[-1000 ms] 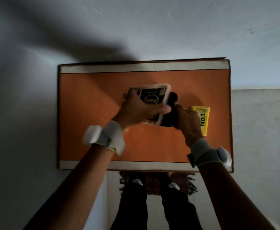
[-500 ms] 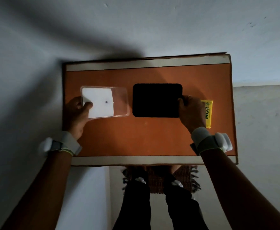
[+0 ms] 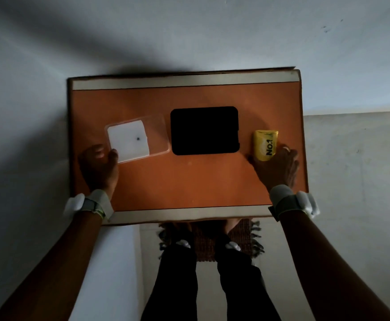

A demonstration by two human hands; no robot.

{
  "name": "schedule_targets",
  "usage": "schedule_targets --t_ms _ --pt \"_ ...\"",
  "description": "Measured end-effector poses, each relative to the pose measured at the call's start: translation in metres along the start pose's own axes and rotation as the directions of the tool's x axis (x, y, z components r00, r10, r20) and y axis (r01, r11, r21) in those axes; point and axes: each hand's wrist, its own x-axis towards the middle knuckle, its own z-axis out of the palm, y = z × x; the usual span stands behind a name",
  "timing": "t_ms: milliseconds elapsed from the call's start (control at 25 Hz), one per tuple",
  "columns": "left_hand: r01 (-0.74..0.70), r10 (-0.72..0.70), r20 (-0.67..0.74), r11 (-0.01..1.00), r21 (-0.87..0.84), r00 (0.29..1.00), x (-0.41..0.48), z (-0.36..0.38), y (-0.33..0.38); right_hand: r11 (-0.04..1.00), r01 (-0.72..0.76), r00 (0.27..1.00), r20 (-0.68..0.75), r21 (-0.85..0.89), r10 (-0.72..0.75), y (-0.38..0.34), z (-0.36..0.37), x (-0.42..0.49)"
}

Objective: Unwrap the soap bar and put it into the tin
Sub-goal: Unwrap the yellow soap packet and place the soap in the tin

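Orange tabletop (image 3: 189, 181) in view, pale strips along its near and far edges, and three things laid out in a row across it. In the middle sits the tin (image 3: 204, 130) — a black rounded rectangle, so dark that nothing inside it can be made out. Just to its left lies the clear lid (image 3: 138, 138), tilted a little, a white square label with one small dark dot showing through it. Over on the right is the soap bar (image 3: 265, 144), yellow wrapper on and unopened, with "No.1" printed in dark letters running sideways (any smaller print is too blurred to read). The left hand (image 3: 99, 167) has its thumb and fingertips at the lid's near-left corner, touching the edge; whether it actually pinches it, I cannot tell. The right hand (image 3: 276, 167) rests on the near end of the soap bar, fingers spread around it — loosely laid, not visibly clamped. The hands are well apart, one at each end of the row, white bands on both wrists.
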Motion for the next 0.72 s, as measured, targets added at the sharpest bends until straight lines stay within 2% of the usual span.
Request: schedule_targets --t_ms 80,120,200,240,320,360,440,480,560,720 --pt "-0.036 0.034 -0.017 0.996 -0.078 0.999 -0.035 -0.001 0.006 0.997 0.069 0.997 0.024 0.032 -0.069 0.013 0.005 -0.006" --pt "-0.046 0.050 0.037 0.995 -0.094 0.998 -0.056 0.000 0.011 0.993 0.111 0.993 0.034 0.043 -0.113 0.018 0.007 -0.012" --pt "-0.027 0.053 0.278 0.995 -0.095 0.959 -0.095 0.006 0.018 0.971 0.234 0.966 0.101 0.049 -0.238 0.027 0.011 -0.030" --pt "0.016 0.036 0.434 0.993 -0.116 0.900 -0.110 0.012 0.020 0.945 0.318 0.934 0.150 0.069 -0.325 0.030 0.014 -0.041" --pt "0.106 0.014 0.687 0.986 -0.131 0.727 -0.132 0.022 0.026 0.869 0.474 0.828 0.265 0.140 -0.494 0.032 0.021 -0.059" --pt "0.131 0.012 0.759 0.983 -0.128 0.651 -0.138 0.028 0.030 0.827 0.534 0.762 0.323 0.177 -0.561 0.028 0.024 -0.067" --pt "0.213 -0.008 0.815 0.967 -0.142 0.579 -0.146 0.038 0.037 0.768 0.592 0.663 0.394 0.245 -0.636 0.019 0.032 -0.078" --pt "0.239 -0.012 0.814 0.958 -0.156 0.581 -0.148 0.041 0.039 0.756 0.599 0.642 0.406 0.265 -0.651 0.015 0.037 -0.082" --pt "0.243 -0.026 0.756 0.954 -0.178 0.655 -0.147 0.045 0.040 0.762 0.576 0.652 0.397 0.294 -0.646 0.008 0.045 -0.084" --pt "0.259 -0.083 0.644 0.948 -0.183 0.760 -0.142 0.048 0.037 0.801 0.378 0.688 0.437 0.465 -0.579 0.001 0.044 -0.078"
